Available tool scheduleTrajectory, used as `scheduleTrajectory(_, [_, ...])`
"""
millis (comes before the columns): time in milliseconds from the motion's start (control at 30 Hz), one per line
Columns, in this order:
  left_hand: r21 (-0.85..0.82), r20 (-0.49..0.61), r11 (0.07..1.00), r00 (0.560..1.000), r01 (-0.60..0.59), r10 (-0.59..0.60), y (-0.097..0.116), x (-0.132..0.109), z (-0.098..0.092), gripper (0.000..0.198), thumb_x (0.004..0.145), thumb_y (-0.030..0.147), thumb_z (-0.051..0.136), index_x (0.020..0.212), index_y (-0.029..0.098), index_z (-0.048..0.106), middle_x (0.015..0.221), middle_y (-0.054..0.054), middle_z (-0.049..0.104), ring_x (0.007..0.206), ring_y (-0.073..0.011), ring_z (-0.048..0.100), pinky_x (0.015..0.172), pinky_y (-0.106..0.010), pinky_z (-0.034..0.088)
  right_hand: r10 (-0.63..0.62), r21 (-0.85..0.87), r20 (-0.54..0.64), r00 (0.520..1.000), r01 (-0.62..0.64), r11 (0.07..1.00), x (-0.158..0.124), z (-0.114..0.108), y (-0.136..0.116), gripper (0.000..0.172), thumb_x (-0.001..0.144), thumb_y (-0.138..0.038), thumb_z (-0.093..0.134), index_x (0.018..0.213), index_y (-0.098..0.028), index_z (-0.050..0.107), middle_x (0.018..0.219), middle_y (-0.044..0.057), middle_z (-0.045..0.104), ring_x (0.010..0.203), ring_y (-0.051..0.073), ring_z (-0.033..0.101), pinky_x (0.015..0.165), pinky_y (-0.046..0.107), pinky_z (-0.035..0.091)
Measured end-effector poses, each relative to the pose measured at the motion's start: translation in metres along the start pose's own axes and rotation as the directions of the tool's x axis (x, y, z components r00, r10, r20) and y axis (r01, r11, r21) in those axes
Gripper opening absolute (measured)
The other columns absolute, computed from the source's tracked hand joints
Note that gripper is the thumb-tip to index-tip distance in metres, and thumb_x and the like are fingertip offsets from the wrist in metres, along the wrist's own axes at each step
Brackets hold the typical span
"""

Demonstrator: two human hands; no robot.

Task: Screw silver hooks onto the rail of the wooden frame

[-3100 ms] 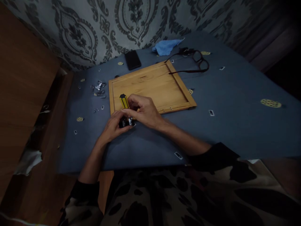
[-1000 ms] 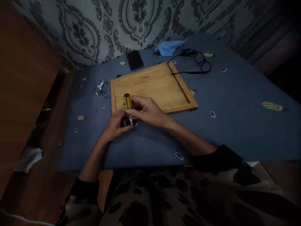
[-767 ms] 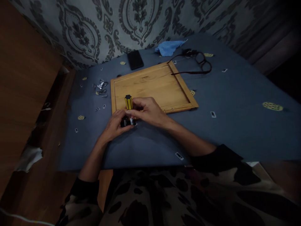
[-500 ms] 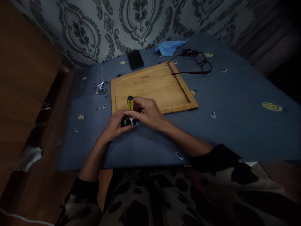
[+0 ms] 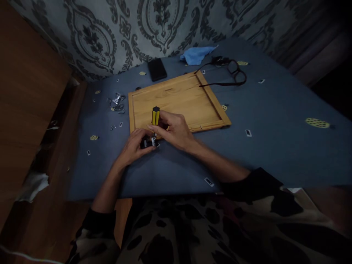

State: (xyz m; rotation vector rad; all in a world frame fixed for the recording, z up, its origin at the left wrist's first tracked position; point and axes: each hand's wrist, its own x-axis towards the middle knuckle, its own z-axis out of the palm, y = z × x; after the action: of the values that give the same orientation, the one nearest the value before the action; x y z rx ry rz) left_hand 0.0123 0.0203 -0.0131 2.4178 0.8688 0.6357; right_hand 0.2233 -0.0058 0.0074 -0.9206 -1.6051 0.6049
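Note:
My right hand [image 5: 176,129] grips a screwdriver by its yellow-and-black handle [image 5: 156,116], which stands nearly upright. The shaft points down toward a small dark-and-silver metal hinge [image 5: 153,141], though the exact contact of the tip is too small to make out. My left hand [image 5: 134,143] is closed around the hinge from the left, fingers above and thumb below, hiding part of it. Both hands are at the near left edge of a framed wooden panel [image 5: 170,99] lying on the table. Small holes show along the panel's near edge.
Loose metal fittings [image 5: 118,99] and tiny screws [image 5: 113,127] lie left of the panel. Behind it are a black phone [image 5: 157,69] and a blue cloth [image 5: 196,55]. Eyeglasses [image 5: 233,83] rest partly over the panel's right corner. A blue-grey cloth covers the table [image 5: 275,146].
The screwdriver handle has risen a little and shifted slightly right with my right hand, opening a small gap between the hands. My left hand stays around the hinge.

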Motion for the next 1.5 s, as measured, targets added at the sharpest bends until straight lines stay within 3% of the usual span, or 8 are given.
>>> scheduleTrajectory(567, [-0.02,0.0,0.999,0.999,0.041,-0.041,0.0,0.0,0.001,0.043,0.088,0.043,0.078,0.121,0.021,0.062,0.114,-0.008,0.072,0.106,-0.0267,0.067,0.094,-0.041,0.053,0.002,-0.064,0.073,0.997,0.002,0.998,0.0,0.001,0.007,0.029,0.097,-0.044,0.06,0.081,-0.022,0.051,0.074,-0.001,0.057,0.069,0.015,0.053,0.066,0.029,0.038])
scheduleTrajectory(767, [-0.189,0.016,0.98,0.998,0.064,-0.062,0.005,-0.003,-0.008,0.045,0.09,0.049,0.077,0.123,0.023,0.062,0.117,-0.008,0.071,0.109,-0.027,0.069,0.096,-0.042,0.056,-0.028,-0.095,0.08,0.996,0.035,0.995,-0.001,0.002,0.008,0.028,0.099,-0.041,0.06,0.082,-0.02,0.053,0.074,-0.001,0.055,0.069,0.014,0.051,0.066,0.029,0.037])
scheduleTrajectory(867, [-0.233,-0.095,0.972,0.995,0.017,-0.04,0.018,0.002,-0.02,0.042,0.094,0.048,0.073,0.127,0.024,0.062,0.121,-0.008,0.071,0.112,-0.0244,0.07,0.098,-0.04,0.058,-0.051,-0.094,0.09,0.995,0.059,0.994,-0.001,0.002,0.006,0.024,0.1,-0.038,0.059,0.085,-0.019,0.056,0.077,0.0,0.058,0.07,0.015,0.052,0.067,0.029,0.037])
scheduleTrajectory(967, [-0.187,-0.304,0.978,0.952,-0.093,0.032,0.037,0.015,-0.031,0.044,0.094,0.048,0.074,0.13,0.025,0.061,0.121,-0.008,0.07,0.113,-0.0221,0.069,0.099,-0.039,0.057,-0.076,-0.093,0.106,0.991,0.086,0.992,-0.001,0.002,0.004,0.02,0.101,-0.035,0.057,0.088,-0.02,0.056,0.079,0.0,0.059,0.07,0.014,0.052,0.067,0.029,0.038])
scheduleTrajectory(1033, [-0.128,-0.361,0.979,0.927,-0.156,0.1,0.05,0.026,-0.035,0.042,0.094,0.046,0.075,0.128,0.026,0.064,0.117,-0.006,0.07,0.108,-0.0202,0.069,0.094,-0.036,0.058,-0.088,-0.096,0.105,0.991,0.098,0.991,-0.001,0.002,0.004,0.02,0.101,-0.034,0.055,0.086,-0.021,0.053,0.078,-0.001,0.058,0.069,0.014,0.051,0.067,0.029,0.038])
scheduleTrajectory(1167, [0.002,-0.375,0.98,0.908,-0.199,0.185,0.064,0.042,-0.034,0.029,0.093,0.041,0.077,0.117,0.025,0.071,0.101,-0.002,0.071,0.091,-0.0166,0.066,0.082,-0.031,0.056,-0.1,-0.105,0.092,0.991,0.11,0.988,-0.003,0.003,0.005,0.018,0.101,-0.032,0.055,0.087,-0.02,0.055,0.078,-0.001,0.059,0.067,0.013,0.051,0.066,0.029,0.039])
scheduleTrajectory(1300, [-0.023,-0.397,0.98,0.901,-0.199,0.174,0.067,0.046,-0.031,0.02,0.095,0.038,0.075,0.109,0.023,0.072,0.096,-0.001,0.072,0.082,-0.0136,0.066,0.074,-0.026,0.055,-0.097,-0.07,0.093,0.991,0.104,0.992,-0.002,0.004,0.003,0.016,0.102,-0.031,0.056,0.099,-0.016,0.062,0.084,0.001,0.065,0.07,0.013,0.056,0.068,0.028,0.042])
scheduleTrajectory(1500, [-0.056,-0.368,0.975,0.912,-0.216,0.181,0.069,0.046,-0.029,0.015,0.096,0.034,0.074,0.104,0.022,0.072,0.095,-0.001,0.074,0.083,-0.0129,0.068,0.074,-0.024,0.056,0.053,-0.109,0.201,0.978,-0.031,0.994,-0.008,-0.015,0.004,0.031,0.095,-0.043,0.069,0.112,-0.018,0.066,0.092,0.003,0.071,0.078,0.017,0.065,0.071,0.029,0.046])
